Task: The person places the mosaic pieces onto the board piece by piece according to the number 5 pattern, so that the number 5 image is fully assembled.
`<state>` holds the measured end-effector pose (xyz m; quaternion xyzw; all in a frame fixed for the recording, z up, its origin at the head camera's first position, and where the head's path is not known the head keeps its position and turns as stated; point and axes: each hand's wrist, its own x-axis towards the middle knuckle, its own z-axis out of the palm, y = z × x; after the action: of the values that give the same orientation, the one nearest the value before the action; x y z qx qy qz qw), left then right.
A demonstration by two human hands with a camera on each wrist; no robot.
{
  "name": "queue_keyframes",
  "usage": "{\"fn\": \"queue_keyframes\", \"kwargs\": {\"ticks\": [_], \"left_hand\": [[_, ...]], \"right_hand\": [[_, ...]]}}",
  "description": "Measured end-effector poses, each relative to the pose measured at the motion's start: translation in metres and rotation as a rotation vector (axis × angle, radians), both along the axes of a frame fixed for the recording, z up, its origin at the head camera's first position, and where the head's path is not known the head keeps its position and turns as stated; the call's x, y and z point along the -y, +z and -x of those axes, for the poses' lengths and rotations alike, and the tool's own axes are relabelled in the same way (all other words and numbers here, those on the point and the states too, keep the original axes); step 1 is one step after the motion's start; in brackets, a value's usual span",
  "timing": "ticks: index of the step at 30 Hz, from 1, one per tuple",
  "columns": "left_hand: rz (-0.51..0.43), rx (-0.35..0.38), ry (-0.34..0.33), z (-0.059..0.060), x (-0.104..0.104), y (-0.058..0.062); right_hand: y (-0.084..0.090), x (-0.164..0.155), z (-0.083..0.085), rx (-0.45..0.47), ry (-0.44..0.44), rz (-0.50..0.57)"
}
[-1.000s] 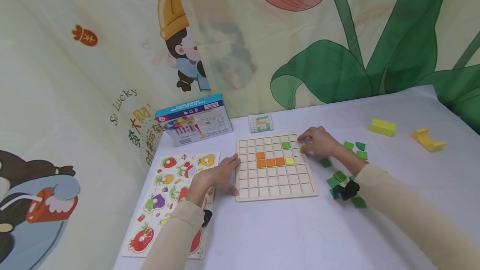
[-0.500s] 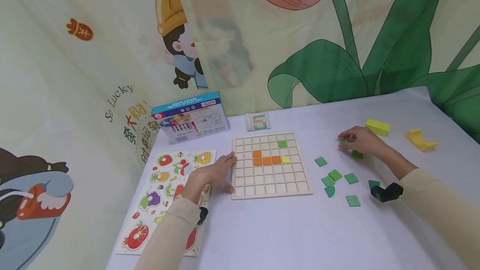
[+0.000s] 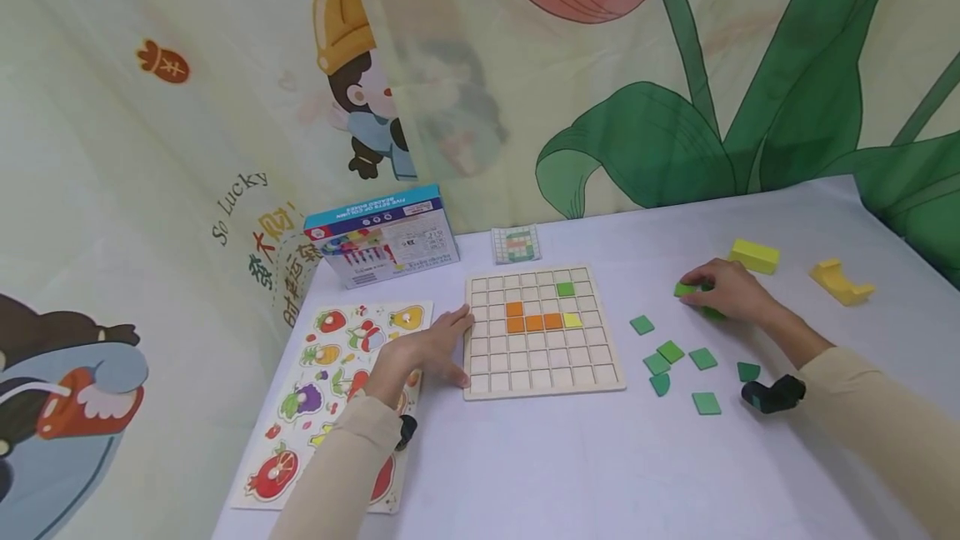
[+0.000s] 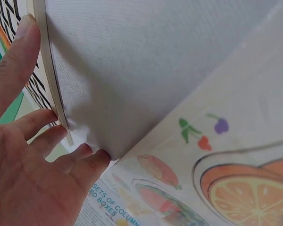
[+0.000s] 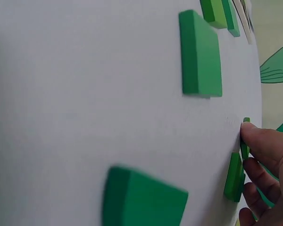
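Your right hand (image 3: 729,290) is nearly closed, pinching a green tile (image 3: 684,289) between thumb and finger, off to the right of the grid board (image 3: 536,377); a second tile (image 5: 233,176) lies just beside those fingers. Your left hand (image 3: 431,348) is spread wide, thumb and fingers touching the board's left edge. On the grid you have four orange tiles (image 3: 533,322) in an L, a yellow tile (image 3: 572,320) adjoining them and a lime tile (image 3: 565,289). Loose green pieces (image 3: 703,358) lie scattered on the desk (image 3: 525,473).
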<state>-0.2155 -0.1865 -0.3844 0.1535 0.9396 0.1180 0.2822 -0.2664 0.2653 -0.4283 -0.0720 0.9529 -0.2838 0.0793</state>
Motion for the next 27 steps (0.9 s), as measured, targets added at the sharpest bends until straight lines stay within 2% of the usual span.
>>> {"fn": "queue_keyframes", "kwargs": {"ticks": [5,10,19,27], "left_hand": [[0.004,-0.001,0.0,0.001,0.0,0.001],[-0.004,0.001,-0.003,0.0,0.0,0.0],[0.005,-0.011,-0.003,-0.002,-0.001,0.0],[0.011,-0.001,0.01,-0.001,-0.001,0.0]], "right_hand": [[0.0,0.019,0.006,-0.006,0.001,0.009],[0.001,0.055,0.016,-0.018,0.012,0.036],[0.008,0.128,0.031,-0.033,0.107,0.08],[0.007,0.168,0.033,-0.034,0.155,0.096]]}}
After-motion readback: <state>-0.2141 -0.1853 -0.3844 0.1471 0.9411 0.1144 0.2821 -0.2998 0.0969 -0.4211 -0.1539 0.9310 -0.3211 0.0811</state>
